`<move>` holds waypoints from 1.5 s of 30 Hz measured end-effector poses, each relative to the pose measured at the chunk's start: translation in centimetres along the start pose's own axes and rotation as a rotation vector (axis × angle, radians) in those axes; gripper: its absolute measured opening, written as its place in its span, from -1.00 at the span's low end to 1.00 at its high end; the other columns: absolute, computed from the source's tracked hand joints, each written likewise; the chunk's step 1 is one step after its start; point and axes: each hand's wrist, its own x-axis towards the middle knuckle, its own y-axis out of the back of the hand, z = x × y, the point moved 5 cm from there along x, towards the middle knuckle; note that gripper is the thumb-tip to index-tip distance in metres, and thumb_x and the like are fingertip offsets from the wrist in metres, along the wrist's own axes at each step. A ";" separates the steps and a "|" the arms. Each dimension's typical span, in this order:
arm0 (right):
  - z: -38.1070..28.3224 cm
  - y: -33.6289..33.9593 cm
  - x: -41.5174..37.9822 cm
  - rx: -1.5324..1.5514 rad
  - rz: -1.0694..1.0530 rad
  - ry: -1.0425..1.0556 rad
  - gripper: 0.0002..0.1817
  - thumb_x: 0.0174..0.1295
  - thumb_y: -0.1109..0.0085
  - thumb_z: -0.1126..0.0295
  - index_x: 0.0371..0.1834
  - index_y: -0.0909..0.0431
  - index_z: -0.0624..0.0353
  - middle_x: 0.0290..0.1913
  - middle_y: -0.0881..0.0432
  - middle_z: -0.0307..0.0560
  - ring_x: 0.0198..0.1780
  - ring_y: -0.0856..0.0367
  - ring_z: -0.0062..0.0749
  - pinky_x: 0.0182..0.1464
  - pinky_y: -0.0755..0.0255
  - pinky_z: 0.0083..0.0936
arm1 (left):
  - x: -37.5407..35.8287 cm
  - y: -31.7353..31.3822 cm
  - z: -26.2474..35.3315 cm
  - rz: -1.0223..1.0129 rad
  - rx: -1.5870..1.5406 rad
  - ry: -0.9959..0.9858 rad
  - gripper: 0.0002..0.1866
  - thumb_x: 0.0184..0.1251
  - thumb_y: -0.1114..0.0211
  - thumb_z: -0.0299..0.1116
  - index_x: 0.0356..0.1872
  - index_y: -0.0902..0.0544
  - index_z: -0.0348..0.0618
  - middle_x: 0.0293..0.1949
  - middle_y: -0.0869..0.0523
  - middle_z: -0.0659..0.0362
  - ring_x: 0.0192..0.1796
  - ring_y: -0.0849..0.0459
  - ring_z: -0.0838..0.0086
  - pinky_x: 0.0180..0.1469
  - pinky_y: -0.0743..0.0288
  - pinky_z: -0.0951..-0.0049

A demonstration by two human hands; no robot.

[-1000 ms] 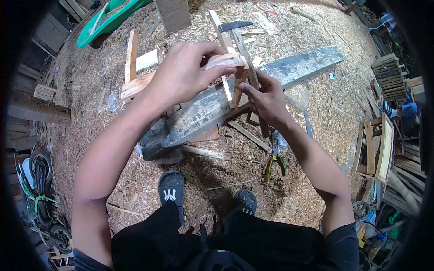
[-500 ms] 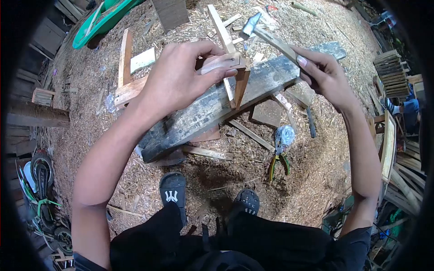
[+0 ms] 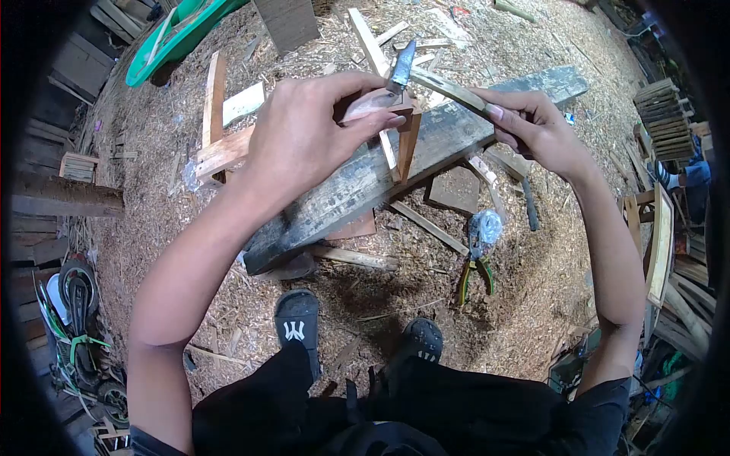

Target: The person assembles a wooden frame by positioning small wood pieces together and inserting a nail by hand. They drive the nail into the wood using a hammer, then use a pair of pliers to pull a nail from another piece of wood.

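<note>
the left hand [image 3: 304, 137] is clamped on a small wood frame [image 3: 397, 125] stood on the dark beam [image 3: 357, 186], centre of the scene. the right hand [image 3: 532, 129] is closed round a hammer [image 3: 426, 76], its head right at the frame top. the left fingertips [image 3: 391, 120] sit just beside the head, so a slip could hit them or tip the frame. no writing readable; a sandal [image 3: 296, 323] near the body bears a white logo.
</note>
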 end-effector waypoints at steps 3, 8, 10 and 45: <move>0.2 0.1 0.0 0.012 0.004 0.001 -0.60 0.59 -0.12 0.25 0.40 -0.62 0.06 -0.64 -0.38 -0.43 -0.59 -0.26 -0.72 -0.50 -0.15 -0.59 | -0.1 0.1 0.4 0.021 0.011 -0.016 -0.63 0.29 -0.56 -0.29 0.06 -0.82 -0.23 -0.15 -0.89 -0.04 -0.13 -0.90 0.32 -0.05 -0.75 0.34; -0.1 0.1 0.2 0.047 0.025 -0.067 -0.59 0.59 -0.12 0.24 0.42 -0.61 0.06 -0.63 -0.37 -0.45 -0.61 -0.23 -0.74 -0.52 -0.12 -0.61 | 0.0 0.0 0.4 0.045 0.023 -0.017 -0.63 0.26 -0.57 -0.31 0.04 -0.82 -0.25 -0.18 -0.89 -0.04 -0.14 -0.90 0.33 -0.06 -0.75 0.36; 0.8 0.6 0.4 0.066 -0.029 -0.038 -0.59 0.59 -0.12 0.24 0.42 -0.61 0.06 -0.63 -0.37 -0.45 -0.61 -0.23 -0.74 -0.53 -0.11 -0.60 | 0.0 0.2 0.6 0.034 0.003 -0.042 -0.64 0.25 -0.57 -0.32 0.04 -0.82 -0.25 -0.19 -0.89 -0.04 -0.16 -0.90 0.34 -0.07 -0.75 0.37; -2.3 2.1 -0.4 -0.207 0.172 0.213 -0.60 0.53 -0.20 0.29 0.40 -0.65 -0.06 -0.55 -0.57 -0.37 -0.60 -0.26 -0.69 -0.56 -0.09 -0.57 | -0.5 0.1 0.9 0.124 0.115 -0.179 -0.61 0.19 -0.62 -0.27 -0.01 -0.83 -0.27 -0.29 -0.86 0.00 -0.30 -0.86 0.31 -0.21 -0.72 0.34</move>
